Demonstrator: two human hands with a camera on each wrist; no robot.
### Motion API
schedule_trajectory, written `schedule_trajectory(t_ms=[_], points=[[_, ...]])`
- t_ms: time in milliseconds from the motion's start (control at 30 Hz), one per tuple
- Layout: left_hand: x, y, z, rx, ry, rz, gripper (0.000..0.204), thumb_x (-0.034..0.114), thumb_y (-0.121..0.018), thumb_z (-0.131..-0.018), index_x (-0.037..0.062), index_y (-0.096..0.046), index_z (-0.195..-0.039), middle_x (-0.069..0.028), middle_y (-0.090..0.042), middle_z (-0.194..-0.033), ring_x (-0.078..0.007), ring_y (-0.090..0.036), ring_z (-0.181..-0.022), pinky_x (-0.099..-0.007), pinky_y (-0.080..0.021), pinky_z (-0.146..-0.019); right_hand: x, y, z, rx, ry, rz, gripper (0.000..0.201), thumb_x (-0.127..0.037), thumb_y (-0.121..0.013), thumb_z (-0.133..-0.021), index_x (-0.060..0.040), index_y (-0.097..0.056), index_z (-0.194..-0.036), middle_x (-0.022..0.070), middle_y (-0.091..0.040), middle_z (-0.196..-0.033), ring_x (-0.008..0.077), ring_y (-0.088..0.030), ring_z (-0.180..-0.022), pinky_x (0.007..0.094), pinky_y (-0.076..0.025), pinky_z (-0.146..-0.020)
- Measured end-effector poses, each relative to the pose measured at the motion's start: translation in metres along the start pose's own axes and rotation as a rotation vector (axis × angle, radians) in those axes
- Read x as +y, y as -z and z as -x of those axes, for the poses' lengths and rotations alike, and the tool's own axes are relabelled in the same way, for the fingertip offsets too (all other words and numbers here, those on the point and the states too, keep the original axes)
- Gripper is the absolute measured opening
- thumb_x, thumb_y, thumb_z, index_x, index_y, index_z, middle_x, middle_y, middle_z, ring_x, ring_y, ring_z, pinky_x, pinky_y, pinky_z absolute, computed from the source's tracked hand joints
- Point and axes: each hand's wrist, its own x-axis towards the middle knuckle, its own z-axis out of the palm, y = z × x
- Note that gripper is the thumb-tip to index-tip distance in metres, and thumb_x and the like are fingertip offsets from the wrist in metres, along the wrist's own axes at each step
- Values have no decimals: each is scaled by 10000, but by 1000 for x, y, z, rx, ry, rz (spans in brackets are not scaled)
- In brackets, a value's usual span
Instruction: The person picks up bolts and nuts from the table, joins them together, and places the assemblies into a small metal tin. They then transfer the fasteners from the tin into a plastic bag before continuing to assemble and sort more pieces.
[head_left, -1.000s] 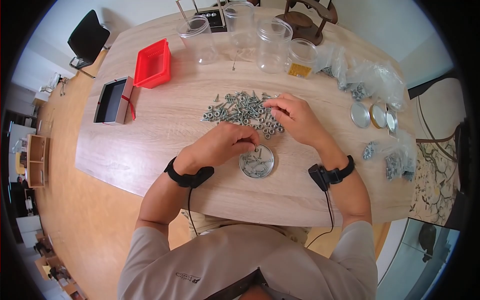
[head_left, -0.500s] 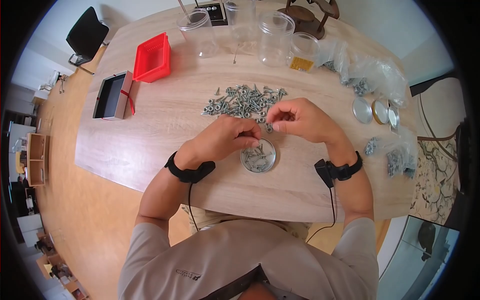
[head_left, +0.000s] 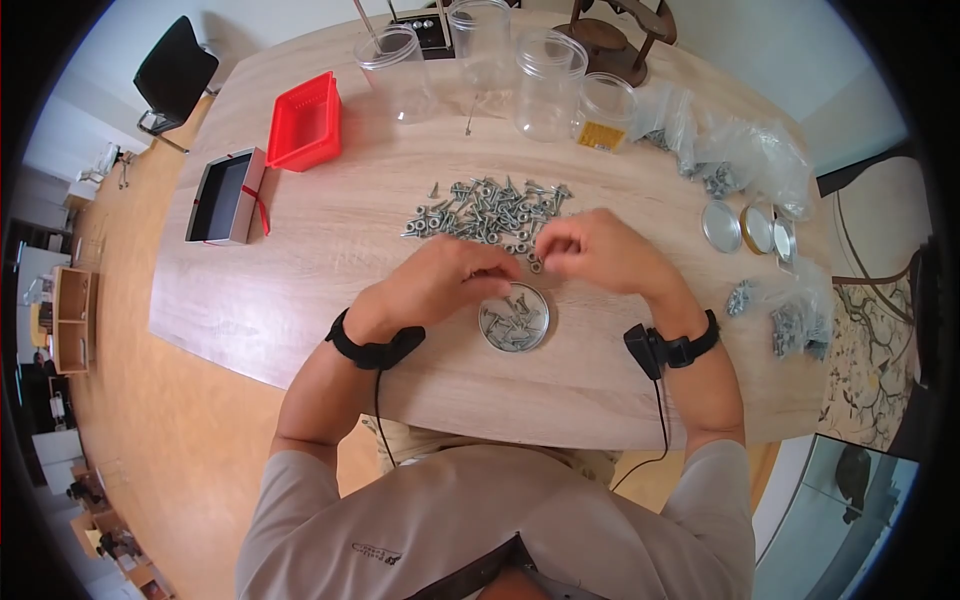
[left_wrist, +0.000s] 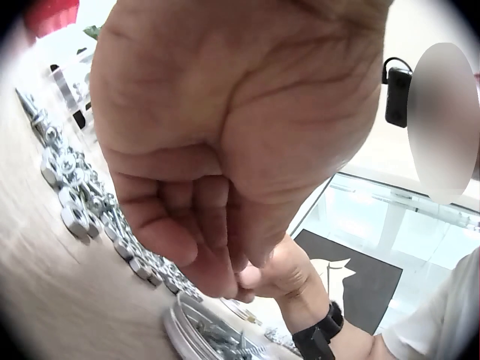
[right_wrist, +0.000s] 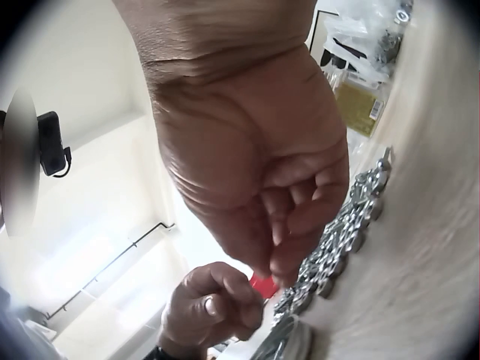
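Observation:
My left hand [head_left: 440, 280] hovers over the left rim of a round shallow dish [head_left: 485, 340] containing several screws [head_left: 515, 325]. Its fingers bend loosely, with no item visible at the fingertips in the left wrist view. Facing it from the right, my right hand [head_left: 605, 252] is near the lower right edge of a pile of loose screws and nuts [head_left: 485, 210]. In the right wrist view its fingers curl toward the thumb, their tips close together; I cannot tell whether something small sits between them. Hex nuts [left_wrist: 75, 217] lie along the pile's near edge.
Clear plastic jars [head_left: 548, 90] stand at the back, beside a red basket [head_left: 278, 150]. An open box [head_left: 240, 215] is at the left. Round lids [head_left: 721, 227] and plastic bags of hardware [head_left: 790, 325] lie on the right side of the table [head_left: 300, 270].
My right hand has come down from the pile's right side toward the dish. The left hand stays over the dish, and the small piece seen at its fingertips earlier no longer shows.

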Motion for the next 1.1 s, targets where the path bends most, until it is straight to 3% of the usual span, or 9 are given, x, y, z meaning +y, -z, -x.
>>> schedule_trajectory(t_ms=[67,100,233,333,500,700,800,900,1100], points=[[-4,7,0,83,-6,-132,237,88,-753,-955,54,-749,-1190,-128,-766,-1022,-304,-748,-915,-382,-589,-836,10,2,-6,280,-44,27,157,-70,-718,-900,-19,-755,-1044,78,-744,-826,143,-683,-746,321,-552,-716],[-8,10,0,132,1,-189,280,72,-756,-944,55,-743,-1223,-128,-752,-1059,-312,-738,-959,-392,-588,-863,14,5,-8,303,-81,124,190,-76,-721,-915,-40,-763,-1097,96,-746,-920,189,-712,-824,355,-569,-769],[-20,5,-1,309,-36,-414,391,61,-762,-920,85,-714,-1308,-126,-692,-1152,-347,-689,-1090,-430,-568,-941,33,-7,-12,369,135,328,224,-54,-760,-934,-54,-763,-1158,77,-687,-1036,207,-674,-854,356,-557,-784],[-25,3,-1,294,-30,-504,421,54,-766,-908,98,-706,-1323,-133,-687,-1163,-356,-668,-1124,-442,-552,-971,34,-14,-13,374,205,452,220,-85,-764,-929,-77,-762,-1149,110,-672,-1079,291,-683,-913,399,-558,-832],[-25,3,-3,285,23,-516,343,50,-767,-896,100,-722,-1232,-134,-683,-1081,-368,-675,-1048,-455,-558,-916,30,-15,-15,370,107,507,118,-156,-746,-947,-100,-724,-1049,94,-692,-1036,331,-698,-972,463,-565,-829],[-29,1,-5,335,11,-532,223,53,-755,-899,86,-738,-1119,-138,-685,-1000,-375,-687,-961,-467,-566,-840,38,-18,-17,463,226,461,111,-85,-754,-928,-50,-722,-1029,117,-690,-935,301,-689,-836,408,-550,-761],[-31,2,-5,348,13,-544,173,71,-744,-911,80,-748,-1084,-146,-690,-965,-385,-692,-921,-477,-568,-814,28,-16,-17,437,97,254,116,-139,-747,-944,-69,-741,-1036,93,-734,-947,296,-714,-870,425,-557,-783],[-30,2,-5,363,26,-541,138,87,-735,-924,72,-750,-1061,-153,-698,-947,-397,-695,-898,-483,-566,-797,11,-6,-8,130,50,-4,151,-140,-762,-936,-44,-764,-1052,87,-769,-930,229,-724,-841,380,-556,-765],[-29,5,-4,362,77,-499,125,81,-731,-943,44,-734,-1063,-166,-726,-971,-413,-705,-916,-472,-564,-792,2,-18,-4,-96,94,-5,193,-154,-771,-929,-26,-780,-1073,88,-780,-882,191,-726,-792,343,-555,-741]])
